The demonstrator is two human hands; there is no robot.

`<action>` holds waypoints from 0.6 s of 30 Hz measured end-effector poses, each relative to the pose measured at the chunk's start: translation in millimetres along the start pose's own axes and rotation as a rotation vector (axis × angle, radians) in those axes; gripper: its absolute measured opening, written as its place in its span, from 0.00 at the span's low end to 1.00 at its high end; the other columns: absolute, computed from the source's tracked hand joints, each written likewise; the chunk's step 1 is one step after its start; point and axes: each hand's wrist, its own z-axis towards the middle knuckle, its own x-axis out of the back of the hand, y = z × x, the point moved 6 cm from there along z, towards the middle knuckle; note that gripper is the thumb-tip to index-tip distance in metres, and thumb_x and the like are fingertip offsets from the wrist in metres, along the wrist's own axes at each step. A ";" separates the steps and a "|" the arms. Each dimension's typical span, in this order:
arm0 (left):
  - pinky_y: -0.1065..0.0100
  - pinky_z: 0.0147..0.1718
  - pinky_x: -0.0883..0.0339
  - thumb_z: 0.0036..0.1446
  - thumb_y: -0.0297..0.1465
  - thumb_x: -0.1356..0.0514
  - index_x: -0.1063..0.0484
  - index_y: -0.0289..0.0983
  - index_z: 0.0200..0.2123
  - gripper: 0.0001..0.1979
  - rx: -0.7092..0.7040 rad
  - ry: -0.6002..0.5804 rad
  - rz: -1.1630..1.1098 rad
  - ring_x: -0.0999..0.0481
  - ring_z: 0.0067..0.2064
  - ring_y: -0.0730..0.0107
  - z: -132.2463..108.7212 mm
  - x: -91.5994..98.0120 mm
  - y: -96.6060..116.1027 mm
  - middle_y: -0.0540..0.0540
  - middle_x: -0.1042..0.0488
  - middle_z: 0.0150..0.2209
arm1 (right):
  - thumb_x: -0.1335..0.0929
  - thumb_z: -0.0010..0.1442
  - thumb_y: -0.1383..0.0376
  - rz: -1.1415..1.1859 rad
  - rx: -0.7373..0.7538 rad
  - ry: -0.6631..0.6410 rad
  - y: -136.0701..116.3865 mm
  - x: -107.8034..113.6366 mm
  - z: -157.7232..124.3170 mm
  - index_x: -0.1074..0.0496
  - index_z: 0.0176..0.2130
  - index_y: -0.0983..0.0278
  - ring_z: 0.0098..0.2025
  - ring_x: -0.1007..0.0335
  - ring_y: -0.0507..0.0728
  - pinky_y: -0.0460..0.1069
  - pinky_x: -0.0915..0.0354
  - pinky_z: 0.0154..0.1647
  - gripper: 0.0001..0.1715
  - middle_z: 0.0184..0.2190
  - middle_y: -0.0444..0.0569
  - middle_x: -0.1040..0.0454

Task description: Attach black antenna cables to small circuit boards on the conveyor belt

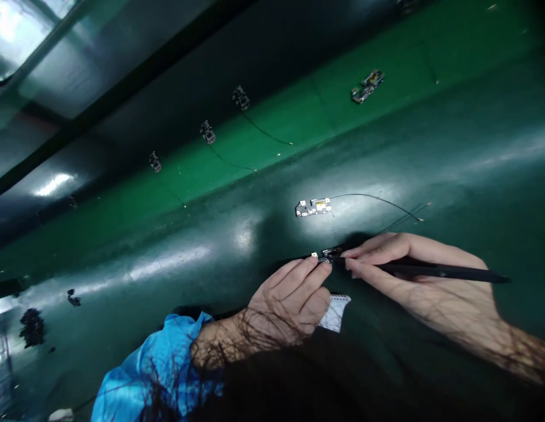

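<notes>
Directly between hands: small board (326, 254), left fingertips (322, 271) touching, right hand (413, 275) gripping stylus (435, 271).

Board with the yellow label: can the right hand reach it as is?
Probably yes: the board lies bare on the green surface just past the right hand, nothing between; that hand does hold a black tool.

The tool (435, 271) in the right hand (431, 287) is plain matt black. The small part (327, 254) at the fingertips of the left hand (290, 305) is black with silver-white metal spots. Under the left hand, the paper scrap (338, 313) is white with a fine dotted grid. The sleeve (158, 369) on the left wrist is bright blue. Beyond both hands, the board (314, 207) is silver-white with one yellow patch; its wire (378, 200) is black. The table (474, 146) is glossy dark green; the strip (299, 117) farther off is brighter green.
</notes>
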 end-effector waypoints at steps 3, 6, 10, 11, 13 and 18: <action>0.62 0.72 0.17 0.79 0.24 0.44 0.15 0.36 0.46 0.16 -0.027 -0.006 0.031 0.07 0.61 0.57 -0.3 0.2 0.7 0.39 0.06 0.55 | 0.16 0.61 0.65 -0.010 0.035 -0.007 0.1 -1.1 -0.3 0.13 0.32 0.50 0.37 0.06 0.54 0.42 0.14 0.44 0.10 0.35 0.38 0.07; 0.61 0.74 0.18 0.78 0.24 0.42 0.15 0.36 0.48 0.14 -0.040 -0.037 0.052 0.09 0.64 0.56 -4.5 -2.1 0.4 0.39 0.06 0.57 | 0.16 0.62 0.65 -0.006 0.044 -0.006 0.7 -1.6 -1.6 0.13 0.33 0.50 0.38 0.06 0.53 0.41 0.15 0.45 0.10 0.35 0.37 0.07; 0.61 0.75 0.19 0.77 0.26 0.40 0.15 0.37 0.50 0.12 -0.039 -0.071 0.050 0.11 0.68 0.56 -9.2 -4.6 0.3 0.38 0.08 0.61 | 0.16 0.63 0.65 -0.002 0.062 -0.011 0.0 -1.8 -2.8 0.14 0.33 0.50 0.38 0.06 0.53 0.41 0.15 0.45 0.11 0.36 0.36 0.07; 0.61 0.75 0.19 0.77 0.26 0.40 0.15 0.37 0.50 0.12 -0.037 -0.076 0.048 0.11 0.68 0.56 -9.6 -4.7 0.5 0.38 0.08 0.62 | 0.17 0.63 0.65 -0.002 0.070 -0.015 -0.1 -2.0 -2.7 0.14 0.33 0.50 0.38 0.06 0.52 0.41 0.15 0.45 0.11 0.36 0.36 0.07; 0.61 0.75 0.20 0.78 0.26 0.40 0.15 0.36 0.50 0.12 -0.031 -0.080 0.044 0.12 0.69 0.57 -9.3 -3.9 0.5 0.37 0.08 0.62 | 0.17 0.63 0.65 -0.005 0.084 -0.017 0.6 -2.0 -2.0 0.14 0.33 0.50 0.38 0.06 0.52 0.41 0.15 0.45 0.10 0.36 0.36 0.07; 0.63 0.76 0.21 0.80 0.28 0.41 0.14 0.39 0.50 0.13 -0.038 -0.095 0.103 0.11 0.68 0.61 -8.7 -3.2 1.8 0.42 0.08 0.62 | 0.17 0.64 0.65 -0.017 0.107 -0.008 3.2 -2.0 -0.8 0.15 0.32 0.50 0.37 0.06 0.53 0.41 0.14 0.43 0.11 0.34 0.36 0.07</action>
